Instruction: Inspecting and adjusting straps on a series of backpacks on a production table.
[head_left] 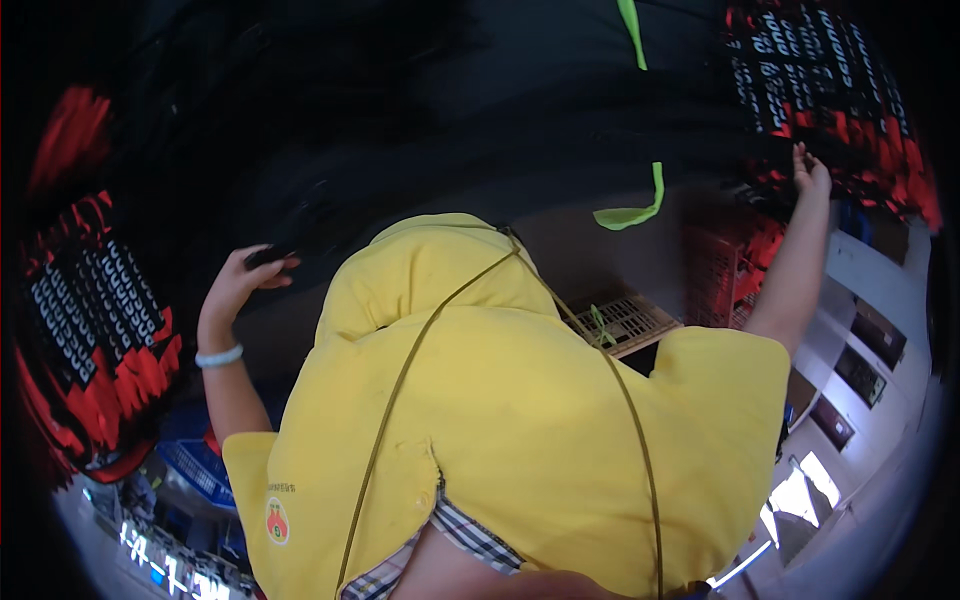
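My left hand, with a pale bracelet at the wrist, curls round a small black thing whose kind I cannot make out. It is at the near left edge of a wide black surface. Far to the right, my right hand reaches up with its fingers slightly apart. Its fingertips are beside a stack of black-and-red pieces with white print. Whether they touch it is hard to see. A similar printed stack hangs or lies at the left, beyond my left hand.
Bright green strips lie across the dark area, with another strip nearer me. Below the right side are a beige slatted crate and a red crate. A blue basket is at lower left.
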